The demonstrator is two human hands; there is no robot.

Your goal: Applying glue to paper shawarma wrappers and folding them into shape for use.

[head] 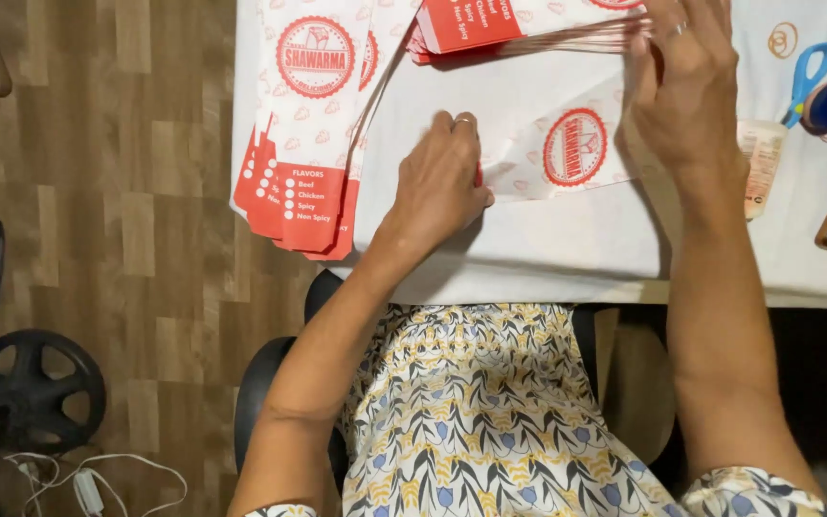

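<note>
Head view: left hand [442, 182] presses flat on the paper bag [567, 148], whose length runs rightward to the right hand [686, 81], fingers spread on it.

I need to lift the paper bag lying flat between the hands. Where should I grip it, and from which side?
Probably the paper bag's upper right end, pinched from the right. The right hand already rests there, while the left hand pins the lower left end to the table. The bag lies flat and thin, so slide fingers under an edge rather than grasp from above.
</note>
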